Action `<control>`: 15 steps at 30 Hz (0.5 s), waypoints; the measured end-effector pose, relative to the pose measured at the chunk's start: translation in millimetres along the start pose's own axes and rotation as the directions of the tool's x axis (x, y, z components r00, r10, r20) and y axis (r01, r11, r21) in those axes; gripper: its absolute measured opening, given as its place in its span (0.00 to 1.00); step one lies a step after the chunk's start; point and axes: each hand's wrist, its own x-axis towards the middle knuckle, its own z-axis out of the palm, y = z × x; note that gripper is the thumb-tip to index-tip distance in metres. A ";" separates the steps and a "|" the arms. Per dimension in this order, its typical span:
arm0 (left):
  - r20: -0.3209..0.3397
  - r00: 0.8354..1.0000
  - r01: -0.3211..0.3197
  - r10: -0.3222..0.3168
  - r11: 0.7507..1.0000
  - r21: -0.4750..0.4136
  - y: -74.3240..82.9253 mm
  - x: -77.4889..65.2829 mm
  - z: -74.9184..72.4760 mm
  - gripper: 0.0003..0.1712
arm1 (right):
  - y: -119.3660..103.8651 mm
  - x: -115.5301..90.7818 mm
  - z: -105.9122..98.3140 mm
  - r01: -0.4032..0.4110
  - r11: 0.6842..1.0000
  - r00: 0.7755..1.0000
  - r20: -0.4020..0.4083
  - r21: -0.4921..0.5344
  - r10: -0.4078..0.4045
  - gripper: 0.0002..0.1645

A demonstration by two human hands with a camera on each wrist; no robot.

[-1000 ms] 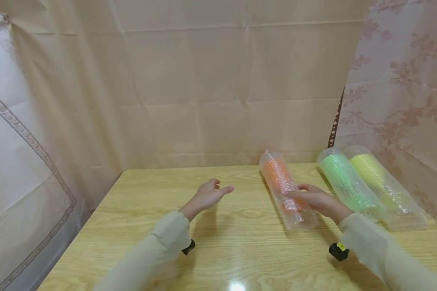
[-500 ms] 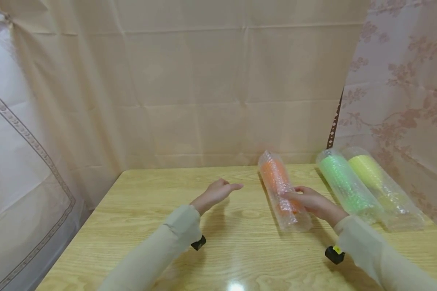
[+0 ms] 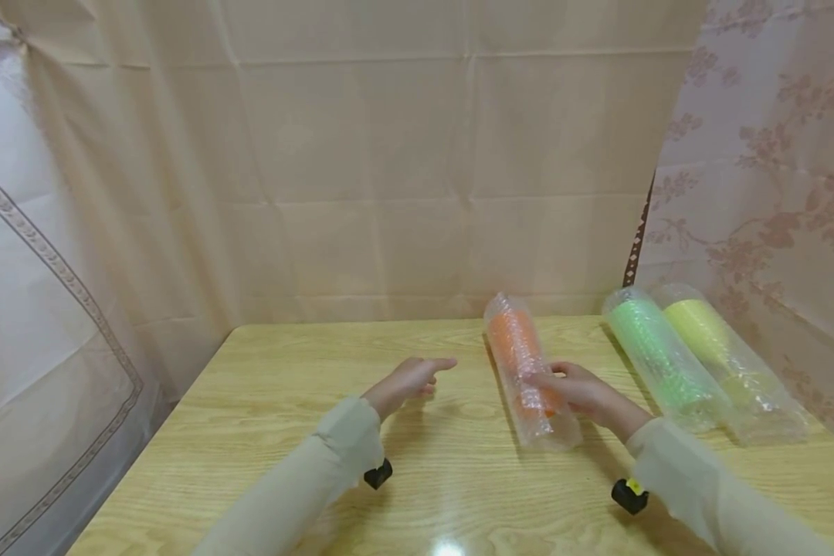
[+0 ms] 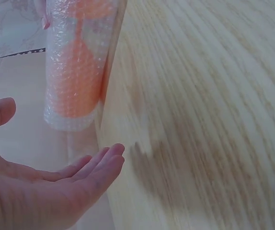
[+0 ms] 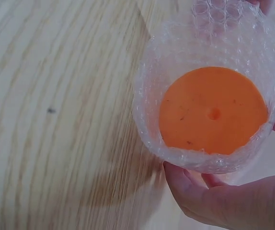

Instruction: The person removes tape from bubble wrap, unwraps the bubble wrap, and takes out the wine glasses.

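Observation:
A clear bubble-wrap sleeve (image 3: 503, 309) encloses an orange goblet-shaped item (image 3: 516, 344). My right hand (image 3: 587, 394) grips this wrapped item from the right near its front end, thumb on one side and fingers on the other. The right wrist view shows its flat round orange end (image 5: 211, 110) inside the sleeve. To the left, my left hand (image 3: 405, 384) hovers above the table with nothing in it, fingers extended and thumb apart. In the left wrist view, the wrapped item's narrow stem (image 4: 79, 29) joins two wider orange parts, away from the left fingertips (image 4: 116, 149).
Two more bubble-wrapped items, one green (image 3: 649, 340) and one yellow (image 3: 702, 332), lie side by side at the table's right. Beige cloth (image 3: 361, 185) hangs behind the wooden table (image 3: 285, 355), with patterned curtain (image 3: 785, 193) on the right.
My right hand has shifted slightly left, bringing the orange bundle with it. The left hand has moved a little to the right. The green and yellow bundles stay where they were.

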 end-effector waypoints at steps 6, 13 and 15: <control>0.014 1.000 -0.012 0.012 1.000 -0.001 -2.0 4.3 2.6 0.30 | -5.9 -1.1 6.9 -0.009 1.000 1.000 0.000 -0.021 0.009 0.48; 0.006 1.000 -0.005 0.005 1.000 0.002 -3.9 1.6 5.4 0.26 | -5.5 0.1 17.6 -0.003 1.000 1.000 0.025 0.006 0.003 0.47; 0.003 1.000 0.003 -0.003 1.000 -0.006 -4.5 0.2 5.7 0.26 | -5.5 0.2 20.4 0.002 1.000 1.000 0.028 0.011 -0.002 0.48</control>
